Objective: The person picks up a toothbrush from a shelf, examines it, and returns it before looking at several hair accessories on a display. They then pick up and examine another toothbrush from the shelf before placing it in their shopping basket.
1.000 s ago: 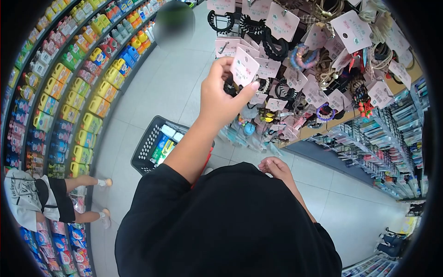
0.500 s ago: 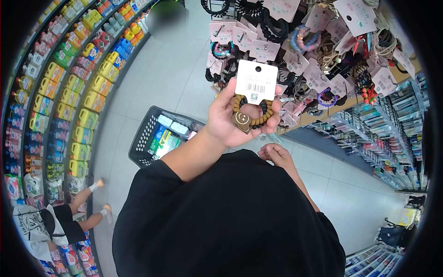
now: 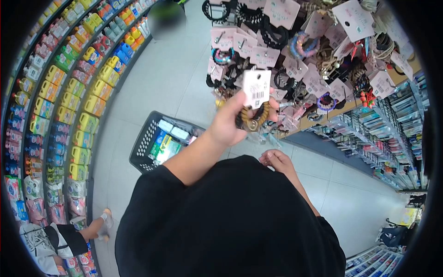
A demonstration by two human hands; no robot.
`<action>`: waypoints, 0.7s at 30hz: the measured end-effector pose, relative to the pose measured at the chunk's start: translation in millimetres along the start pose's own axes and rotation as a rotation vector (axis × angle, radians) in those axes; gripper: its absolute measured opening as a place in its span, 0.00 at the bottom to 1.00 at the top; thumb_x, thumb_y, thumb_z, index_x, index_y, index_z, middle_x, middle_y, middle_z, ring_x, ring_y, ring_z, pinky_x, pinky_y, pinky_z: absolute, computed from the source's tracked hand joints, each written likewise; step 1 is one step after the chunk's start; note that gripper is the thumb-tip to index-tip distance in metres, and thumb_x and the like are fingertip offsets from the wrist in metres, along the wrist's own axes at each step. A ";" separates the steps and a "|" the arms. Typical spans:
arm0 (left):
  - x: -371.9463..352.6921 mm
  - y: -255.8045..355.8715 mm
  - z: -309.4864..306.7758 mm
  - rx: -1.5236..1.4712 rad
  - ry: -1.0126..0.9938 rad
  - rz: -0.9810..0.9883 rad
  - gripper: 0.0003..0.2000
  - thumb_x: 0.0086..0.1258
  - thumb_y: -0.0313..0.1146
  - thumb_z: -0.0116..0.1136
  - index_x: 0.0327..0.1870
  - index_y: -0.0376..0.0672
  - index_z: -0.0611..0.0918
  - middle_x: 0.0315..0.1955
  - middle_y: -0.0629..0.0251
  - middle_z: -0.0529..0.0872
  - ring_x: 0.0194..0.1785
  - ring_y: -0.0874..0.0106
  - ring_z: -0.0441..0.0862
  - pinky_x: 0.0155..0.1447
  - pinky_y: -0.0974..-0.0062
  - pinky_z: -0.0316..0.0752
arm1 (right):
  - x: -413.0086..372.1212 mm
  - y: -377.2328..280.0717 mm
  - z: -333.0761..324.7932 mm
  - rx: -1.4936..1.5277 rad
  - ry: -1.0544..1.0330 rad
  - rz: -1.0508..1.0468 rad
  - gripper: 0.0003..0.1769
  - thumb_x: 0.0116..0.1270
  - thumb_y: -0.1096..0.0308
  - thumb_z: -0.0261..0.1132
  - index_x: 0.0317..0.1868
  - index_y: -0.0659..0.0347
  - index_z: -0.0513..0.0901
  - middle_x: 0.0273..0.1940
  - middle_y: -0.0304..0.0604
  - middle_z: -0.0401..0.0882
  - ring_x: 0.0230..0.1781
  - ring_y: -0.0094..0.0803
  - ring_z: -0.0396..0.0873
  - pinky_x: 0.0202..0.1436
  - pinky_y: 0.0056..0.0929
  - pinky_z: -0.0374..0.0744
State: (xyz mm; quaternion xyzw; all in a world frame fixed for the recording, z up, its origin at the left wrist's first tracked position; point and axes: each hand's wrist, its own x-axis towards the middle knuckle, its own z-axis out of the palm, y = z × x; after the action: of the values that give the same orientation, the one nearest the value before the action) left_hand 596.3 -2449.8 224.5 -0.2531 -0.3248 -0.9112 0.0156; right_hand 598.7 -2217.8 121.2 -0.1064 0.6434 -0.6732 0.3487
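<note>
Raised in front of the display, my left hand (image 3: 228, 123) is closed around a brown and black coiled hair tie (image 3: 259, 115) with a smiling-face charm. Its white barcode card (image 3: 257, 88) stands upright above the fingers. Lower down, close to the black shirt, my right hand (image 3: 278, 161) has its fingers curled together, with nothing visible in them. Many hair ties on pink cards (image 3: 264, 56) hang from hooks just beyond my left hand.
A dark basket (image 3: 144, 142) with packaged goods sits left of my left forearm. Curved shelves of bottles (image 3: 84, 143) line the left side. A person (image 3: 60, 240) is at the lower left. Racks of small packaged goods (image 3: 392, 131) stand at the right.
My left hand has turned and shifted slightly left, tilting the card and hair tie. My right hand has barely moved. The person at the lower left has changed leg position.
</note>
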 end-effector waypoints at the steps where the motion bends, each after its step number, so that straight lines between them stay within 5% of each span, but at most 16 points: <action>1: -0.6 0.9 0.2 0.225 0.093 0.036 0.24 0.69 0.43 0.50 0.60 0.34 0.68 0.48 0.54 0.77 0.48 0.65 0.76 0.55 0.68 0.70 | 0.0 1.6 -0.3 0.006 -0.004 0.001 0.14 0.73 0.61 0.54 0.43 0.65 0.78 0.38 0.40 0.81 0.38 0.23 0.76 0.46 0.23 0.74; 3: 1.3 -0.8 1.7 0.581 0.324 0.171 0.21 0.62 0.29 0.60 0.55 0.36 0.70 0.44 0.58 0.78 0.47 0.71 0.76 0.55 0.73 0.69 | -1.2 0.2 1.2 0.004 0.002 0.004 0.14 0.73 0.61 0.54 0.43 0.65 0.79 0.38 0.40 0.81 0.38 0.23 0.76 0.46 0.23 0.74; 6: 6.6 4.5 -15.3 1.131 0.484 0.400 0.25 0.59 0.32 0.65 0.54 0.36 0.69 0.43 0.60 0.79 0.47 0.72 0.76 0.53 0.74 0.70 | -1.7 2.1 -1.1 0.005 0.002 0.009 0.14 0.73 0.61 0.54 0.43 0.64 0.79 0.38 0.40 0.81 0.38 0.23 0.77 0.46 0.23 0.74; 10: 15.9 16.2 -21.2 1.400 0.695 0.415 0.26 0.55 0.29 0.67 0.54 0.34 0.70 0.42 0.62 0.80 0.45 0.76 0.76 0.50 0.77 0.71 | -4.7 1.9 -1.0 0.012 0.016 0.006 0.14 0.73 0.61 0.54 0.43 0.64 0.78 0.38 0.40 0.81 0.38 0.23 0.77 0.46 0.22 0.74; 21: 42.4 19.7 -18.2 1.340 0.774 0.303 0.27 0.51 0.33 0.72 0.50 0.34 0.71 0.40 0.62 0.80 0.41 0.76 0.78 0.45 0.79 0.73 | -5.3 2.5 -4.3 0.043 0.036 0.002 0.13 0.73 0.62 0.54 0.43 0.64 0.78 0.38 0.40 0.81 0.38 0.23 0.77 0.45 0.22 0.74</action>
State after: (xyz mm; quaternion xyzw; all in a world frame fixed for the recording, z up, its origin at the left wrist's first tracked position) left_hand 555.0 -2470.5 244.0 0.1039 -0.7381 -0.5326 0.4009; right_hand 600.9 -2210.9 119.8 -0.0860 0.6349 -0.6883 0.3402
